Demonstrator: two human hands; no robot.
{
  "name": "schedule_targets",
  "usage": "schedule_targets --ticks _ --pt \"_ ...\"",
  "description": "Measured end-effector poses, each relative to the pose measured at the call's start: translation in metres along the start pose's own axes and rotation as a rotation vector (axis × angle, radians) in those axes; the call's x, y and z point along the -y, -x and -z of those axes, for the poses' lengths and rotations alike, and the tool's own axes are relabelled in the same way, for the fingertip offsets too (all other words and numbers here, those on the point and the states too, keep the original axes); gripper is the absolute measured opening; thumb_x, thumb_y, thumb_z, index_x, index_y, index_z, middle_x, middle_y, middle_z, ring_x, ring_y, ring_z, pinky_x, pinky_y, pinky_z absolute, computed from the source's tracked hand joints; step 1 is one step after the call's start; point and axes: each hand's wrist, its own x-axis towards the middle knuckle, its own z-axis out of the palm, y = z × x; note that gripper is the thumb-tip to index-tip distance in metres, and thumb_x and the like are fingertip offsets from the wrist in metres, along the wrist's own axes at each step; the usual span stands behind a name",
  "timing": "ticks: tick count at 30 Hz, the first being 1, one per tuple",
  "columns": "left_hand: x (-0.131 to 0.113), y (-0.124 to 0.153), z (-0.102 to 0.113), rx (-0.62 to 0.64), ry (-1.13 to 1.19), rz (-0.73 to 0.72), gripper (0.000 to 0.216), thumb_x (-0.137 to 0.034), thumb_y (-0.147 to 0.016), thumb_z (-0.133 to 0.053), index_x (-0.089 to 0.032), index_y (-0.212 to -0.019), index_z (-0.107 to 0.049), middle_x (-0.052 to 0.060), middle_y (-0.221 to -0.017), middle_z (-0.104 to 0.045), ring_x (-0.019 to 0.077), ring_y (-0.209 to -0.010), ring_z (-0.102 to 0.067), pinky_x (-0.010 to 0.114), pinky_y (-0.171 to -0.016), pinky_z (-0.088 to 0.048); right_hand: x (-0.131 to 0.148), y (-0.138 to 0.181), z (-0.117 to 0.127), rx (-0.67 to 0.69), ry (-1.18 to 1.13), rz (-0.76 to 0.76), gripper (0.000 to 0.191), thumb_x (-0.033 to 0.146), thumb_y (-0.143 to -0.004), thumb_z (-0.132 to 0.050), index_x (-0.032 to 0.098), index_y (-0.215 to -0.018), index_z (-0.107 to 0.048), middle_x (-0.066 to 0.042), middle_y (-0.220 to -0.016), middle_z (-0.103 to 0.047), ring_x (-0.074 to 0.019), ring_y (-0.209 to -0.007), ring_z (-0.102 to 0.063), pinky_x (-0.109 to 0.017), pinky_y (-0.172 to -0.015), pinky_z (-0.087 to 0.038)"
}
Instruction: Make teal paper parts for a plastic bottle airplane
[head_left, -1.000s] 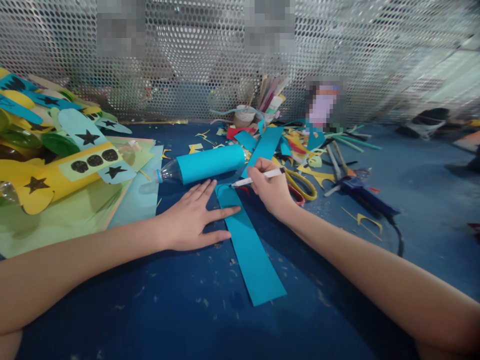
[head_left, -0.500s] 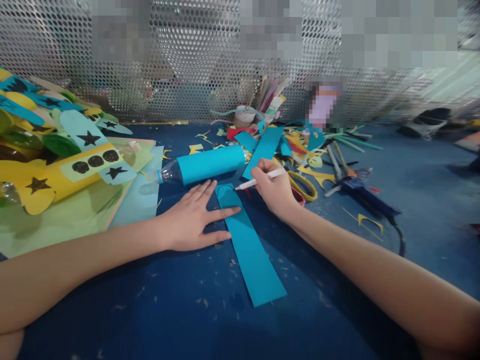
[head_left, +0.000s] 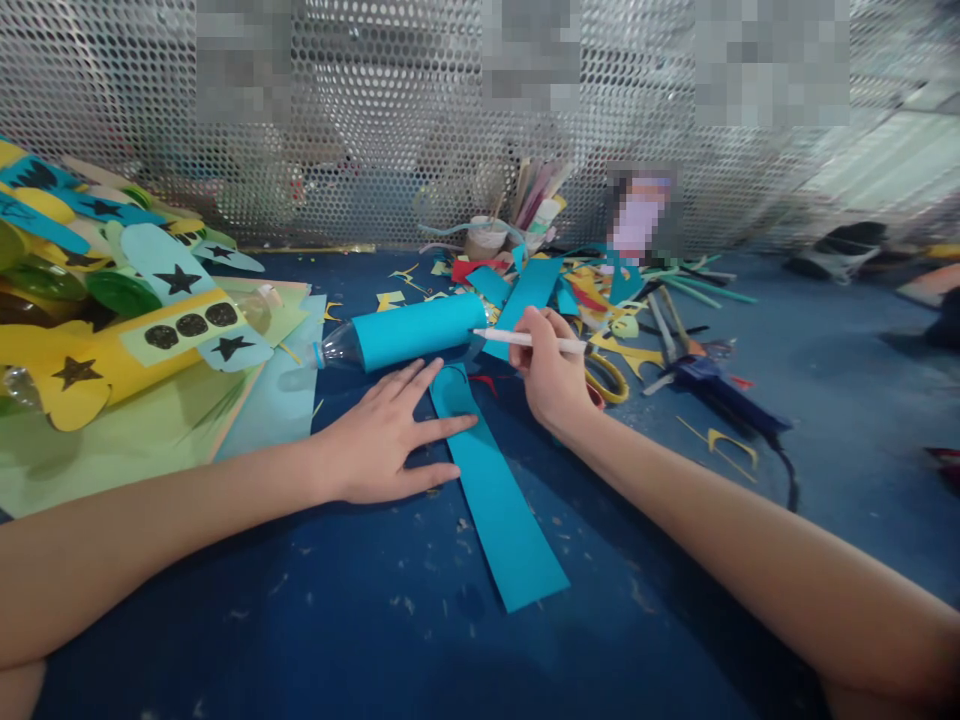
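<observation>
"Scuffed blue tabletop (head_left: 322, 610), perforated metal screen (head_left: 360, 190) along the far side. What's in front of you?"

"My blue paper strip (head_left: 506, 520). It lies flat, slanting from near the bottle down toward me, with a dark curved line at its far end."

"And your hands?"

"My left hand (head_left: 382, 435) is flat with its fingers spread, forefinger across the strip and thumb at its edge. My right hand (head_left: 555, 375) grips a white pen (head_left: 496, 336), its tip off the paper and pointing left."

"What's close by?"

"Just past the strip, a bottle (head_left: 420, 330) on its side, wrapped in blue paper. Beside my right hand, yellow-handled scissors (head_left: 611, 378), partly hidden."

"Further out?"

"Well to the right, a dark blue glue gun (head_left: 724, 395) with its cord. Off to the left, a yellow bottle plane (head_left: 112, 372) with black stars, over pale paper sheets (head_left: 289, 395). Paper scraps (head_left: 634, 350) lie beyond the scissors."
</observation>
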Motion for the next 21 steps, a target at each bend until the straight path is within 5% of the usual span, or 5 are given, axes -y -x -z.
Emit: schedule_targets --ticks 7,12,21 --pt "-0.004 -0.002 0.003 -0.157 -0.116 -0.266 0.053 -0.049 -0.093 -0.045 -0.008 -0.122 -0.060 0.022 -0.145 -0.043 0.0333 -0.141 -0.029 0.053 -0.116 -0.021 0.002 0.001 -0.001 0.047 -0.006 -0.018 0.040 0.056 -0.087 -0.053 0.023 -0.064 -0.049 0.006 -0.041 -0.040 -0.0095 -0.039 -0.032 -0.026 -0.041 -0.024" --pt "-0.006 -0.002 0.006 -0.165 -0.114 -0.344 0.034 -0.033 -0.091 -0.046 -0.013 -0.112 -0.063 0.014 -0.120 -0.066 0.0310 -0.136 -0.039 0.057 -0.116 -0.016 0.005 0.003 -0.001 0.067 0.006 -0.012 0.046 0.064 -0.087 -0.047 0.023 -0.064 -0.048 0.007 -0.040 -0.037 -0.0091 -0.037 -0.031 -0.026 -0.040 -0.022" --pt "-0.018 -0.002 0.021 -0.028 -0.253 -0.168 0.041 -0.045 -0.089 -0.052 -0.026 -0.123 -0.062 0.007 -0.090 -0.065 0.0270 -0.101 -0.058 0.054 -0.107 -0.031 0.010 0.004 0.000 0.081 0.032 -0.029 0.053 0.072 -0.085 -0.041 0.023 -0.063 -0.048 0.006 -0.038 -0.036 -0.0093 -0.036 -0.031 -0.026 -0.039 -0.022"
